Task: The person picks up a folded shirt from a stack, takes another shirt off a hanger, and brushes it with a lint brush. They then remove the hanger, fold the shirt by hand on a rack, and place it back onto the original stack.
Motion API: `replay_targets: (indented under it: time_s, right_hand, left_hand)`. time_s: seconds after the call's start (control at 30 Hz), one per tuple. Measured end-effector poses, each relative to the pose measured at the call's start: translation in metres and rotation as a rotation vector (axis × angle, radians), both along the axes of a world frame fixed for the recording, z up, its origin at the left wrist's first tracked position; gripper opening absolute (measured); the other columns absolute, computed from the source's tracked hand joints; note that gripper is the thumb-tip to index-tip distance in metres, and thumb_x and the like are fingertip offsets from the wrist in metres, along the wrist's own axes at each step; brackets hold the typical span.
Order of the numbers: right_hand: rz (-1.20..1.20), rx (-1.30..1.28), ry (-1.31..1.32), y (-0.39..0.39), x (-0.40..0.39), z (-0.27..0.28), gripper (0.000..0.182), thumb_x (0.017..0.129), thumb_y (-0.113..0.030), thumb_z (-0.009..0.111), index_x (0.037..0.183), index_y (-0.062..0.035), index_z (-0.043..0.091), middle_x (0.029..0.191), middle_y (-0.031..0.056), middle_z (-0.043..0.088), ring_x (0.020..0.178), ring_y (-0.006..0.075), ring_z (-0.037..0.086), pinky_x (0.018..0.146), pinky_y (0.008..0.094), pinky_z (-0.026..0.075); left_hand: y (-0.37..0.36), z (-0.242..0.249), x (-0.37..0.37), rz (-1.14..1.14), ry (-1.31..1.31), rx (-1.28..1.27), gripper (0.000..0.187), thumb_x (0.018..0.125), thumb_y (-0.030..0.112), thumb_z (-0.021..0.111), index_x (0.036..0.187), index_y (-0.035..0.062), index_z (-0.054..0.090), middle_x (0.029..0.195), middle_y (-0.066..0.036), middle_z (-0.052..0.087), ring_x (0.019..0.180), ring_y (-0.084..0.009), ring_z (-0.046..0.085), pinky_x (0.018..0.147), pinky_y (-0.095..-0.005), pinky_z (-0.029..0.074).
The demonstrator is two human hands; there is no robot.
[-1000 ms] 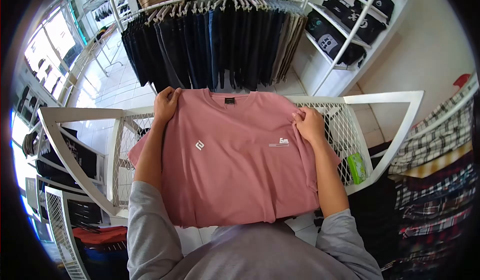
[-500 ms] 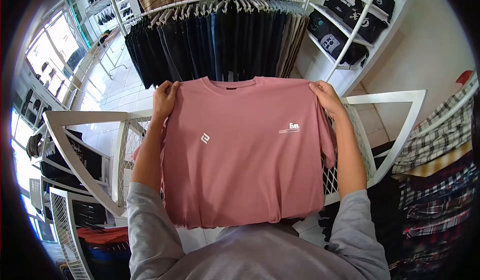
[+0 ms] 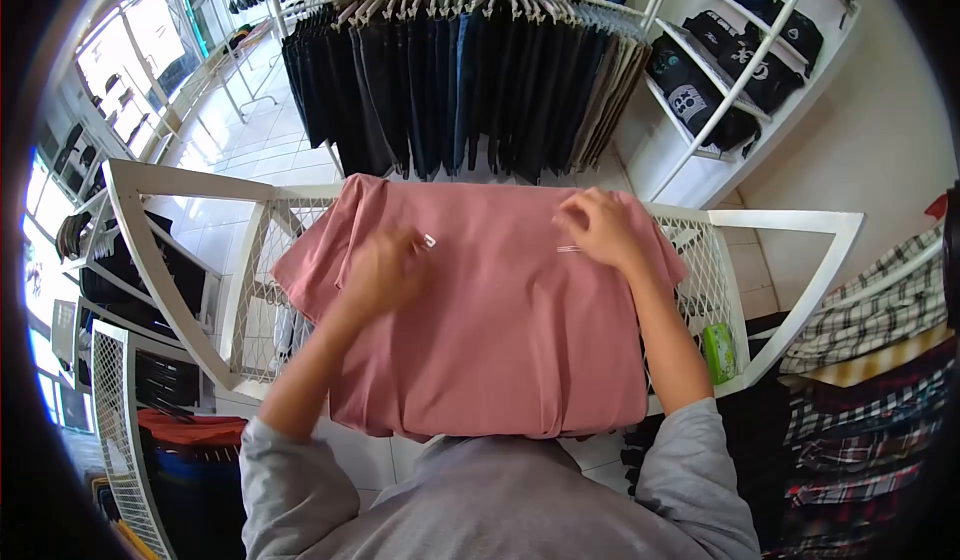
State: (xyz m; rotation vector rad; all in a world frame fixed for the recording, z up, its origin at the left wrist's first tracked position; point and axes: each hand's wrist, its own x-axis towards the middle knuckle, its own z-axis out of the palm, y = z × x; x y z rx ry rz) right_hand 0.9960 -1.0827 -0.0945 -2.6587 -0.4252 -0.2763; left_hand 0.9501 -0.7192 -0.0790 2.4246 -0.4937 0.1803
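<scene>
A pink T-shirt [image 3: 480,310] lies spread over the white mesh-topped stand [image 3: 285,195] in front of me, its lower part hanging over the near edge. Its neckline is not in sight, and the left sleeve spreads out on the mesh. My left hand [image 3: 390,265], smeared by motion, is over the shirt's left chest beside a small white logo [image 3: 430,241]. Over the right chest is my right hand [image 3: 600,228], fingers bent and apart, covering most of the print there; a thin white bar [image 3: 569,250] shows beside it.
A rack of dark trousers [image 3: 430,90] stands beyond the stand. Bags [image 3: 700,90] fill shelves at the upper right, and plaid shirts [image 3: 860,360] hang at the right. A green packet [image 3: 718,353] rests on the stand's right side. Folded clothes [image 3: 190,427] sit lower left.
Both hands have left the shirt's shoulders and come inward over the chest. The shirt's top, held up before, now lies down with the neckline out of sight and the left sleeve spread out.
</scene>
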Motion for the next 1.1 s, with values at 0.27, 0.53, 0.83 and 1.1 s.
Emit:
replay_targets:
  time_s: [0.27,0.53,0.83,1.1]
  right_hand:
    - [-0.019,-0.122,-0.086,0.036,-0.008,-0.015,0.043,0.090,-0.053,0.069,0.091,-0.0102,0.070,0.097,0.0094,0.068,0.106,0.0297,0.061,0.100,0.0492,0.041]
    - [-0.141,-0.108,0.319,0.056,-0.011,0.010,0.070,0.095,-0.071,0.050,0.081,-0.0066,0.074,0.107,0.0177,0.073,0.119,0.0331,0.061,0.117,0.0593,0.028]
    - [-0.105,-0.115,0.366,0.052,-0.010,-0.001,0.076,0.095,-0.073,0.047,0.087,-0.0053,0.080,0.123,0.0239,0.069,0.134,0.0353,0.052,0.119,0.0586,0.025]
    - [0.006,0.131,0.088,0.080,-0.056,-0.004,0.028,0.082,-0.029,0.081,0.078,-0.0057,0.066,0.093,0.0140,0.070,0.096,0.0341,0.067,0.089,0.0458,0.050]
  left_hand:
    - [-0.025,-0.018,-0.116,0.010,0.084,-0.087,0.040,0.092,0.040,0.073,0.094,0.0014,0.065,0.095,-0.017,0.065,0.093,-0.0362,0.060,0.084,-0.0458,0.048]
    - [-0.045,-0.029,-0.119,0.185,-0.006,-0.099,0.041,0.092,0.042,0.073,0.093,0.0013,0.066,0.096,-0.014,0.060,0.093,-0.0329,0.056,0.088,-0.0441,0.044]
    - [-0.039,-0.020,-0.124,0.076,0.073,-0.040,0.048,0.092,0.045,0.071,0.082,-0.0016,0.069,0.106,-0.019,0.061,0.103,-0.0348,0.057,0.094,-0.0450,0.045]
    - [-0.047,-0.023,-0.147,0.110,-0.079,-0.030,0.045,0.090,0.040,0.074,0.083,-0.0039,0.067,0.121,-0.024,0.065,0.111,-0.0409,0.062,0.096,-0.0453,0.048]
